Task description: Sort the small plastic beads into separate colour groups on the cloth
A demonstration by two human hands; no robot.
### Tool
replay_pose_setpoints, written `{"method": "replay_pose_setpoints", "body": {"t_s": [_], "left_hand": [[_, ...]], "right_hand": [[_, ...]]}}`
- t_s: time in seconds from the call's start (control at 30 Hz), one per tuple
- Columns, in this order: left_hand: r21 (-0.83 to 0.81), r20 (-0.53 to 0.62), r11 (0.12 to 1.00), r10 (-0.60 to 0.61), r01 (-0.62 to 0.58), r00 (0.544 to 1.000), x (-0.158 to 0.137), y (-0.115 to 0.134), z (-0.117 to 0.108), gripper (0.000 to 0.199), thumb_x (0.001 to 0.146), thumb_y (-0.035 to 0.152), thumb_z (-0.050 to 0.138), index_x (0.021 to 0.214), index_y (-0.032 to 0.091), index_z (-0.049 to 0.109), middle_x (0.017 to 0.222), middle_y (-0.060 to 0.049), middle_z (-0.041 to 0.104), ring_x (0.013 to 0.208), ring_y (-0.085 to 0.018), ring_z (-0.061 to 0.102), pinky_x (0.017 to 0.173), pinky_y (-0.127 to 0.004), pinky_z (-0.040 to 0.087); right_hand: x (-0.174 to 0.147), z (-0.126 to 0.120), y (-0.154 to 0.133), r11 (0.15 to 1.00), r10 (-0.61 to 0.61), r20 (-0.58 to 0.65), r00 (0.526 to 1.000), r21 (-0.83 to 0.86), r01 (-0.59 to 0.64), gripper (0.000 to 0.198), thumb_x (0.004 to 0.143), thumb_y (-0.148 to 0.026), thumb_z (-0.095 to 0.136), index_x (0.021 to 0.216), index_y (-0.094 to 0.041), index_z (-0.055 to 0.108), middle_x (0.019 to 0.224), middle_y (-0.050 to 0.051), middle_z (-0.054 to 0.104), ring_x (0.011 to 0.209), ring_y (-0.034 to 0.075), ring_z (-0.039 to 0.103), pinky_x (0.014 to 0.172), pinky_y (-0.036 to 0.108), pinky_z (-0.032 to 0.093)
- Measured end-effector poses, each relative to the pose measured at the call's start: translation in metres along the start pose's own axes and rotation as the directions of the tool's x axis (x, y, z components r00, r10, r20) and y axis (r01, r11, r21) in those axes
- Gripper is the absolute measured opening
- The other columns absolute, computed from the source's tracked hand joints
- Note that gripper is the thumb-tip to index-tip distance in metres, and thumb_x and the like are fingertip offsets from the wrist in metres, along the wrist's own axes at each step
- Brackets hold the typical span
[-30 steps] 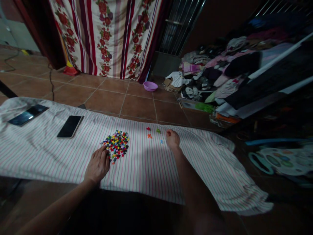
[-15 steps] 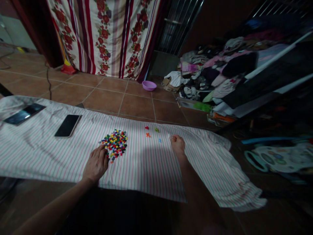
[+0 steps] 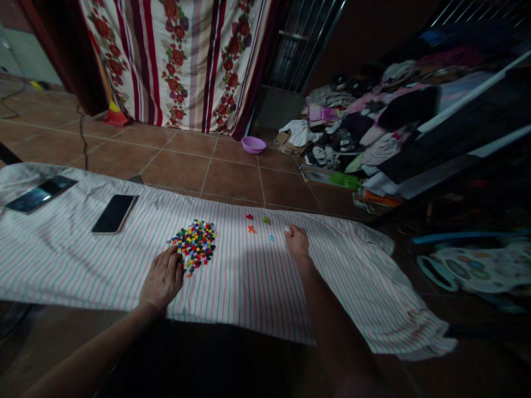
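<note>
Purple bowl [image 3: 254,145] on flr past cloth's [image 3: 240,293] far edge, L hand [image 3: 162,277] flat, fingers slightly apart, at colored bits [image 3: 197,240], R hand [image 3: 297,240] curled, grip unclear, nr edge.

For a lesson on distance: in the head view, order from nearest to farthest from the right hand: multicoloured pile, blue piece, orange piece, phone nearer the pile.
1. Blue piece, left of the right hand.
2. Orange piece, farther left.
3. Multicoloured pile, by the left hand.
4. Phone nearer the pile, left of it.
</note>
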State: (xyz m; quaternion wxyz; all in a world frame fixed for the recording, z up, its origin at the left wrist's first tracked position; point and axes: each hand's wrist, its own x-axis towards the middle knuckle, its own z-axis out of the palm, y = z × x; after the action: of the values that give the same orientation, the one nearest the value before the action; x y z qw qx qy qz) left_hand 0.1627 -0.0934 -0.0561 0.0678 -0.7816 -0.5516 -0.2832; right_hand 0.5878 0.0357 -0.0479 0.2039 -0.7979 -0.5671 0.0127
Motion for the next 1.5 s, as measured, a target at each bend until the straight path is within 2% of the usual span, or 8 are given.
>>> {"method": "replay_pose_setpoints", "body": {"t_s": [0.23, 0.6, 0.93, 1.23, 1.5], "left_hand": [[0.014, 0.0, 1.0, 0.028, -0.028, 1.0, 0.0, 0.0, 0.0, 0.018, 0.09, 0.02, 0.039, 0.105, 0.015, 0.049, 0.116, -0.017, 0.058, 0.122, -0.028, 0.049, 0.099, -0.047, 0.043], [-0.006, -0.006, 1.0, 0.007, -0.007, 1.0, -0.001, -0.001, 0.002, 0.02, 0.09, 0.022, 0.04, 0.106, 0.016, 0.05, 0.12, -0.018, 0.058, 0.121, -0.029, 0.05, 0.098, -0.049, 0.044], [0.014, -0.006, 1.0, 0.021, -0.021, 1.0, -0.002, -0.002, 0.002, 0.02, 0.09, 0.021, 0.04, 0.106, 0.015, 0.05, 0.121, -0.019, 0.057, 0.121, -0.028, 0.05, 0.098, -0.047, 0.044], [-0.004, -0.006, 1.0, 0.012, -0.012, 1.0, -0.002, -0.002, 0.002, 0.02, 0.09, 0.023, 0.039, 0.105, 0.016, 0.05, 0.117, -0.017, 0.059, 0.119, -0.028, 0.052, 0.098, -0.049, 0.044], [-0.002, -0.033, 1.0, 0.022, -0.022, 0.999, -0.003, -0.003, 0.004, 0.019, 0.09, 0.022, 0.039, 0.104, 0.017, 0.05, 0.115, -0.017, 0.059, 0.118, -0.028, 0.052, 0.096, -0.049, 0.044]], "right_hand": [[0.004, -0.002, -0.006, 0.996, -0.011, 0.06, 0.998, -0.087, 0.016, 0.033, 0.086, -0.021, 0.052, 0.116, -0.015, 0.065, 0.102, 0.012, 0.061, 0.093, 0.021, 0.057, 0.083, 0.028, 0.042], [0.007, 0.006, 0.001, 0.991, -0.097, 0.013, 0.995, -0.096, 0.098, 0.027, 0.084, -0.016, 0.05, 0.104, -0.014, 0.068, 0.097, 0.012, 0.062, 0.089, 0.02, 0.055, 0.083, 0.029, 0.04], [0.008, -0.002, 0.001, 0.98, -0.143, 0.057, 0.988, -0.135, 0.149, 0.021, 0.083, -0.015, 0.051, 0.093, -0.016, 0.069, 0.092, 0.01, 0.064, 0.089, 0.02, 0.055, 0.084, 0.03, 0.039], [-0.012, -0.014, 0.006, 0.983, -0.114, 0.104, 0.988, -0.134, 0.127, 0.022, 0.083, -0.014, 0.051, 0.095, -0.016, 0.069, 0.095, 0.009, 0.064, 0.089, 0.019, 0.057, 0.081, 0.025, 0.04], [-0.034, -0.018, 0.012, 0.986, -0.112, 0.085, 0.99, -0.115, 0.122, 0.021, 0.083, -0.015, 0.051, 0.095, -0.016, 0.068, 0.093, 0.008, 0.062, 0.089, 0.017, 0.057, 0.082, 0.024, 0.041]]}}
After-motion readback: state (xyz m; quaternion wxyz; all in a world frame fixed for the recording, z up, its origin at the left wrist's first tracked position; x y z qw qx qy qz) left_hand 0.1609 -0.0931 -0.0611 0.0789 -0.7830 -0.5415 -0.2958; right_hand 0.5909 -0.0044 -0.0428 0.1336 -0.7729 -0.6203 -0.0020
